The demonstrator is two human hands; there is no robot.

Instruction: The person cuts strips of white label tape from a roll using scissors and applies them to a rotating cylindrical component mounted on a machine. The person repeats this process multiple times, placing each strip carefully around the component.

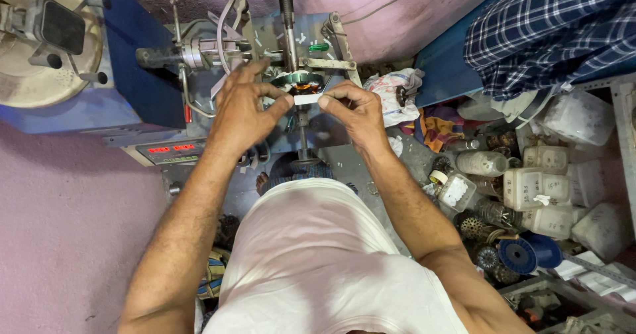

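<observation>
A round metal stator with copper winding [301,82] sits on the spindle of a blue winding machine [278,36]. My left hand [242,109] and my right hand [354,109] both pinch a small white strip [306,99] at the stator's near edge, one hand at each end. The left hand's fingers also reach over the stator's left side. A vertical shaft [286,16] rises above the stator and a second rod [303,132] runs below it.
A panel with red digits [169,152] is at the machine's lower left. White plastic jars [536,188], a blue wire spool [520,254], metal gears and rags crowd the right. A checked cloth [550,29] hangs at upper right. Pink floor lies left.
</observation>
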